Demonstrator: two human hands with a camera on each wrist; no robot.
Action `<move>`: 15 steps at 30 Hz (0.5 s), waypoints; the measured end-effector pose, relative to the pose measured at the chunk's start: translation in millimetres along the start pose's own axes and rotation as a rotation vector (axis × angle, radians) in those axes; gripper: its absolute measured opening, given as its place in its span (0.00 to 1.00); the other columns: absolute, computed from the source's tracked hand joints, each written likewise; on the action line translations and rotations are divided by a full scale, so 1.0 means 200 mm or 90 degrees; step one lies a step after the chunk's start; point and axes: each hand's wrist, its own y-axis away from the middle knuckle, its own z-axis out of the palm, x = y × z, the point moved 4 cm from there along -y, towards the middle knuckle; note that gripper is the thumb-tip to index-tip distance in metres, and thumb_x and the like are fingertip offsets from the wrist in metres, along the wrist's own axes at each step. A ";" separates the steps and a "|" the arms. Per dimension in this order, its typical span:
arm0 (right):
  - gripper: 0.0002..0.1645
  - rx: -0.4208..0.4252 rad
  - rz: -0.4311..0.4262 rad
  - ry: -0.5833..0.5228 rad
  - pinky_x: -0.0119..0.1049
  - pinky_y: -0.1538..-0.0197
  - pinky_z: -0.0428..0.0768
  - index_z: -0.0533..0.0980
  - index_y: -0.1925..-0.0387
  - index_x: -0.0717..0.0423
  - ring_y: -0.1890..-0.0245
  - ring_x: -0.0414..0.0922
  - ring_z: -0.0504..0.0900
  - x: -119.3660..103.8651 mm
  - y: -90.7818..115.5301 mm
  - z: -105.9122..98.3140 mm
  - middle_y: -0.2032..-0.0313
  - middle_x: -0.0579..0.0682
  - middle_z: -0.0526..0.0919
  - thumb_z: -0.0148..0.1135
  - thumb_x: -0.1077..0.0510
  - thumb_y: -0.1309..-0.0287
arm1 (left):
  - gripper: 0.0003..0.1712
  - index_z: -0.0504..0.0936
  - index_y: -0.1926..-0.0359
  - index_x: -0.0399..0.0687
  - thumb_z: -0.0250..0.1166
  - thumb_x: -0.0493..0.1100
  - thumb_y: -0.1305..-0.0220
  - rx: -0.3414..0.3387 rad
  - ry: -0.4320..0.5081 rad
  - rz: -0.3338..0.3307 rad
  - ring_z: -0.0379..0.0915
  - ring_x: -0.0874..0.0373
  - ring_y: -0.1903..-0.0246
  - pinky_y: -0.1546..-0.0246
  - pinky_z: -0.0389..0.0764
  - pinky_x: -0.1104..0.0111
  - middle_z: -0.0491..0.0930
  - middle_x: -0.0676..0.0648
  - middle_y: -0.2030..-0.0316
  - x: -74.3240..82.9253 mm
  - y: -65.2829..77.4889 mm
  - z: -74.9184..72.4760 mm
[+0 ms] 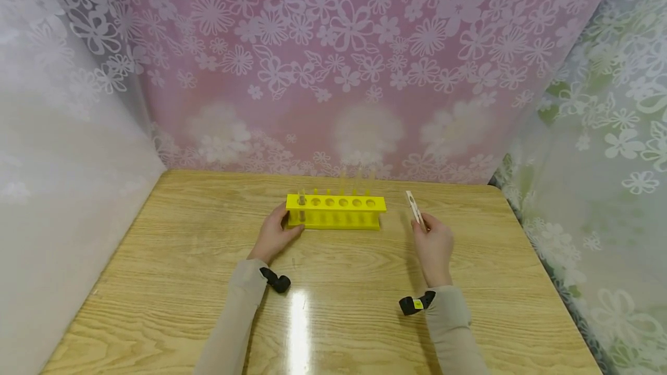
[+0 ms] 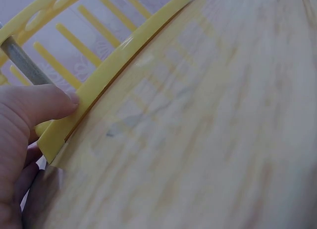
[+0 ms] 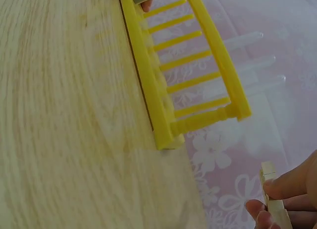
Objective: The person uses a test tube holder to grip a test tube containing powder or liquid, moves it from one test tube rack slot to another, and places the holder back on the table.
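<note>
A yellow test tube rack (image 1: pixel 341 223) stands on the table. Its left end is gripped by my left hand (image 1: pixel 274 235), thumb pressing the front of the base in the left wrist view and the other fingers partly hidden behind. One test tube (image 1: pixel 301 197) sits upright in the leftmost hole; its lower part looks grey (image 2: pixel 26 63). Upside down on the rear pegs at the right are several clear test tubes (image 3: pixel 257 84). To the right of the rack, my right hand (image 1: pixel 435 246) pinches a wooden test tube clamp (image 1: pixel 413 204) between thumb and fingers, its far end pointing up and away.
The wood-grain table (image 1: pixel 344 294) ends at the back against a pink flowered curtain (image 1: pixel 323 74). Pale sheeting (image 1: pixel 68 201) hangs at the left and a flowered curtain (image 1: pixel 599 219) at the right. Black wrist cameras (image 1: pixel 278 282) are strapped to both sleeves.
</note>
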 end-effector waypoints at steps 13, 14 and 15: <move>0.12 0.002 0.080 0.025 0.55 0.58 0.76 0.84 0.57 0.69 0.61 0.62 0.83 0.14 0.01 0.01 0.62 0.66 0.86 0.66 0.65 0.42 | 0.35 0.70 0.32 0.51 0.72 0.44 0.39 -0.004 -0.018 -0.001 0.69 0.50 0.38 0.37 0.72 0.56 0.71 0.44 0.36 -0.01 0.00 0.00; 0.12 0.002 0.084 0.025 0.55 0.59 0.76 0.84 0.58 0.69 0.62 0.62 0.83 0.14 0.01 0.01 0.63 0.66 0.86 0.66 0.65 0.43 | 0.35 0.70 0.32 0.51 0.72 0.43 0.39 -0.004 -0.020 -0.001 0.69 0.50 0.38 0.37 0.72 0.56 0.71 0.44 0.36 -0.01 0.00 0.00; 0.12 0.003 0.089 0.025 0.55 0.59 0.75 0.84 0.58 0.68 0.62 0.62 0.82 0.15 0.01 0.01 0.63 0.65 0.86 0.65 0.65 0.43 | 0.35 0.71 0.32 0.51 0.72 0.43 0.39 -0.004 -0.021 -0.001 0.70 0.50 0.38 0.37 0.72 0.56 0.71 0.44 0.36 -0.01 0.00 0.00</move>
